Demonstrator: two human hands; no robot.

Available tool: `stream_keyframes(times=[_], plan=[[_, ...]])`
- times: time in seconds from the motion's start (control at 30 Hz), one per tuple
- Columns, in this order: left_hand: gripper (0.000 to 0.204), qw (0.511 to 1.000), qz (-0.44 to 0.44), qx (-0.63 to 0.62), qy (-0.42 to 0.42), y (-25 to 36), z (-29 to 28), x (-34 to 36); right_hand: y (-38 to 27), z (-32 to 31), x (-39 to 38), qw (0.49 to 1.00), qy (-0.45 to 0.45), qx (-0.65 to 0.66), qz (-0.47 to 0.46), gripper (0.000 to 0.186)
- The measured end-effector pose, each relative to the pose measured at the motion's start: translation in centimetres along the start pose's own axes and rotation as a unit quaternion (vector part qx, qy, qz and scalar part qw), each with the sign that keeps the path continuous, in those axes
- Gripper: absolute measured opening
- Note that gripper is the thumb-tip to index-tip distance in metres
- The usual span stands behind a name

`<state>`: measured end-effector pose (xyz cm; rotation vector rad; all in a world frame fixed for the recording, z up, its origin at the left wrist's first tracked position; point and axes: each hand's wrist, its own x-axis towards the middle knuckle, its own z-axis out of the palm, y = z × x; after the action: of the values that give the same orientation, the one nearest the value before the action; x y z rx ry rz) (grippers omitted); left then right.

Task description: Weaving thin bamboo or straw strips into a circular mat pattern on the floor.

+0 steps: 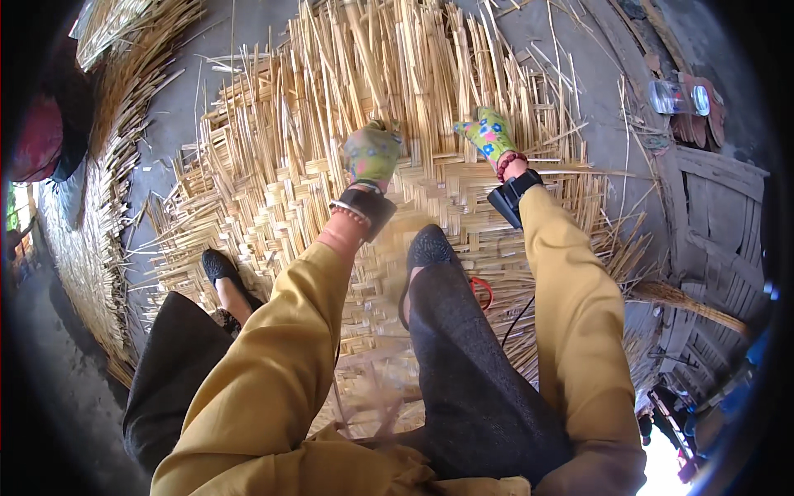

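A large woven mat [331, 223] of flat, straw-coloured split-reed strips spreads over the ground beneath me. Long loose strips [356, 58] stick out from its far edge. My left hand [372, 155], in a green flowered glove, is closed around strips near the middle of the mat; its fingertips are partly hidden and a little blurred. To its right, my right hand [488, 136], in a matching glove, rests against the standing strips. Its thumb and a finger point left and apart, while the other fingers are hidden under the hand.
My dark shoes [430, 245] are on the mat. A red loop [481, 293] lies by my right leg. Another reed mat [91, 215] runs along the left. At the right are a straw broom [691, 306], a clear plastic bottle [678, 97] and wooden boards [724, 186].
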<state>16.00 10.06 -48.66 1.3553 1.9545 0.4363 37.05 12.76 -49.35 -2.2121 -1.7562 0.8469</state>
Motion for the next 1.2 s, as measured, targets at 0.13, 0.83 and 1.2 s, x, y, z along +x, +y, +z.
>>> stream_keyframes(times=[0.13,0.83,1.2], plan=[[0.029,0.999,0.014,0.032,-0.04,-0.6,-0.6,0.5,0.7,-0.1,-0.4,0.999,-0.031,-0.011,0.003,0.039],[0.031,0.985,-0.023,-0.115,-0.128,-0.5,-1.1,1.1,0.1,-2.0,-0.1,0.631,-0.418,0.653,-0.021,0.024],[0.028,0.996,0.007,-0.052,-0.069,0.7,-1.6,-0.1,-2.2,-1.6,0.0,0.663,-0.397,0.635,0.012,0.027]])
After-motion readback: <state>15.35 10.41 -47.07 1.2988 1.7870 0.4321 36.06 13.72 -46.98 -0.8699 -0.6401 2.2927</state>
